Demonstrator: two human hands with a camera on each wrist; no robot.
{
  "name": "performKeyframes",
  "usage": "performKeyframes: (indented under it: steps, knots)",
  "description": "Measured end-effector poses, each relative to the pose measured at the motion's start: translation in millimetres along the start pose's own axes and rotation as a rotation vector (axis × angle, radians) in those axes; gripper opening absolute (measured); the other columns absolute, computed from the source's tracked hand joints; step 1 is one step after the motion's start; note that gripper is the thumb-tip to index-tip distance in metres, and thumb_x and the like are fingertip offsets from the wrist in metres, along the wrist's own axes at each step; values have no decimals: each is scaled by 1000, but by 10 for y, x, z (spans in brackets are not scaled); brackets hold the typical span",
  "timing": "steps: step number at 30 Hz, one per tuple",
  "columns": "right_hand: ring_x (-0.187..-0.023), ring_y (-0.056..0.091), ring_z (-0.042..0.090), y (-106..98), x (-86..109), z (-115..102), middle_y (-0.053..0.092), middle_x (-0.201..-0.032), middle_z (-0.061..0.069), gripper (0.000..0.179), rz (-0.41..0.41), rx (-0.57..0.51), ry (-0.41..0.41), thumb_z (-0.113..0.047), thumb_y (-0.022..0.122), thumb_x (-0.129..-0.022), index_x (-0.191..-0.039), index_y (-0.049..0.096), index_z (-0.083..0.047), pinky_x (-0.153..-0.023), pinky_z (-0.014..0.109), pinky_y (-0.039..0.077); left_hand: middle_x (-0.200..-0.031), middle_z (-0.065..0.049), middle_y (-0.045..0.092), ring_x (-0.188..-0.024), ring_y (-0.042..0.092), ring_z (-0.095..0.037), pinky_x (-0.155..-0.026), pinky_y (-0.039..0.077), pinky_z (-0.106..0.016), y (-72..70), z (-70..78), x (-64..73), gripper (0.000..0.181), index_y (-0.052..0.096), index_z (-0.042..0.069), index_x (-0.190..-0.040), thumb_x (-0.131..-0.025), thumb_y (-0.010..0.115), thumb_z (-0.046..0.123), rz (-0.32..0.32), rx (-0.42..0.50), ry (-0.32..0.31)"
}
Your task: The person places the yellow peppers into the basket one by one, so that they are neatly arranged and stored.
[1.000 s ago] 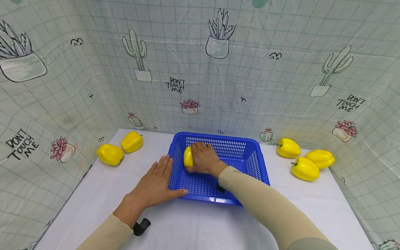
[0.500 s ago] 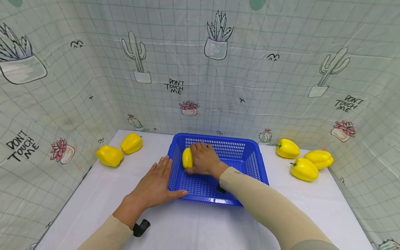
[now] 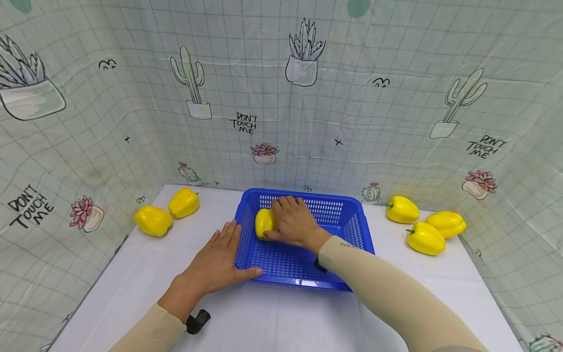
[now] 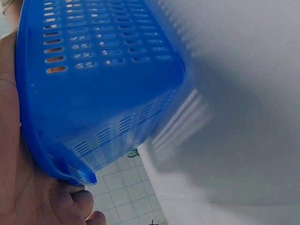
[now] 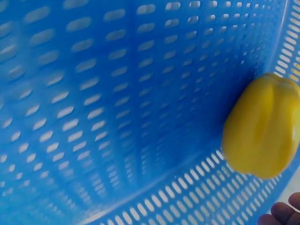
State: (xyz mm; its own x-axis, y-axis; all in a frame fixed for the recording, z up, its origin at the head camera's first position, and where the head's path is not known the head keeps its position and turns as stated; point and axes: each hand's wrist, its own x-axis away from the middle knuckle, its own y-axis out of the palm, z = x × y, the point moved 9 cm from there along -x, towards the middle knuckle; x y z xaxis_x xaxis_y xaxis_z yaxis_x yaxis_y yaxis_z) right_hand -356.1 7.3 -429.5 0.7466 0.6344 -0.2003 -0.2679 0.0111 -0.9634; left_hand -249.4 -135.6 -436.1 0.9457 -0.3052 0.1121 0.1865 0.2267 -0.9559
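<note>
A yellow bell pepper (image 3: 265, 224) lies in the left end of the blue plastic basket (image 3: 303, 282). My right hand (image 3: 293, 222) is right beside it, over the basket floor, its fingers and thumb parted near the pepper's right side. In the right wrist view, the fingertips (image 5: 283, 213) show apart from the pepper (image 5: 262, 129). My left hand (image 3: 215, 259) rests on the basket's left front corner, fingers straight along the left rim and thumb over the front rim. From the left wrist, the palm (image 4: 33, 197) shows against the basket's outer wall (image 4: 93, 93).
Two yellow bell peppers (image 3: 153, 220) sit on the white table at the back left. Several more things line the right: a bell pepper (image 3: 402, 209), another (image 3: 446, 224) and a third (image 3: 425, 238). A patterned cloth (image 3: 281, 98) hangs behind and at both sides.
My right hand has loosened from the bell pepper and shifted slightly right, so more of the pepper shows. The left hand stays on the basket's corner.
</note>
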Motion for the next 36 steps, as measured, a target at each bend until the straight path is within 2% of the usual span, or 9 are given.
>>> performKeyframes:
  steps: [3, 9, 17, 23, 27, 29, 32, 36]
  knots:
    - [-115, 62, 30, -126, 56, 26, 65, -127, 12, 73, 50, 44, -24, -67, 64, -96, -135, 57, -5, -99, 46, 54, -175, -24, 14, -163, 15, -39, -132, 16, -56, -7, 7, 1, 127, 21, -4, -166, -86, 56, 87, 4, 5, 2]
    - [-120, 61, 34, -436, 187, 126, 63, -129, 15, 65, 96, 31, -11, -43, 77, -93, -137, 54, -2, -101, 50, 54, -175, -25, 14, -163, 15, -40, -132, 16, -56, -8, -2, 2, 128, 21, -5, -166, -85, 56, 88, 1, 11, -9]
    - [-118, 61, 35, -822, 481, 415, 63, -132, 18, 73, 176, 65, 14, -41, 84, -88, -139, 53, 2, -97, 50, 56, -175, -24, 12, -163, 14, -40, -133, 14, -56, -2, 1, 10, 129, 19, -3, -166, -84, 56, 89, -8, 16, -22]
    - [-116, 60, 38, -981, 838, 810, 62, -128, 22, 69, 255, 120, 31, -38, 83, -89, -136, 53, 4, -97, 54, 55, -175, -24, 12, -164, 13, -40, -133, 14, -56, 16, -2, -1, 129, 18, -3, -167, -84, 56, 89, -7, 6, -23]
    - [-113, 61, 44, -995, 1141, 1166, 63, -125, 26, 68, 309, 156, 65, -36, 81, -90, -134, 53, 8, -96, 58, 54, -175, -24, 12, -164, 13, -40, -133, 15, -56, 15, -6, 3, 129, 18, -3, -167, -84, 56, 89, -5, 11, -23]
    - [-114, 61, 46, -947, 1303, 1364, 63, -127, 29, 72, 308, 171, 94, -36, 82, -89, -136, 52, 10, -97, 59, 54, -176, -24, 12, -164, 13, -40, -133, 15, -56, 14, -6, 5, 130, 18, -3, -167, -84, 56, 89, -5, 16, -24]
    - [-118, 60, 48, -808, 1554, 1644, 62, -128, 31, 77, 257, 189, 137, -35, 84, -87, -138, 50, 11, -102, 62, 52, -176, -23, 11, -164, 12, -39, -133, 14, -55, 18, -14, -2, 130, 17, -2, -167, -83, 56, 89, -9, 14, -29]
    - [-124, 57, 49, -549, 1879, 1968, 59, -133, 33, 82, 121, 236, 184, -37, 86, -85, -140, 48, 10, -109, 65, 48, -176, -23, 11, -164, 13, -40, -133, 14, -56, 21, -11, 0, 130, 17, -3, -167, -83, 56, 89, -10, 18, -26]
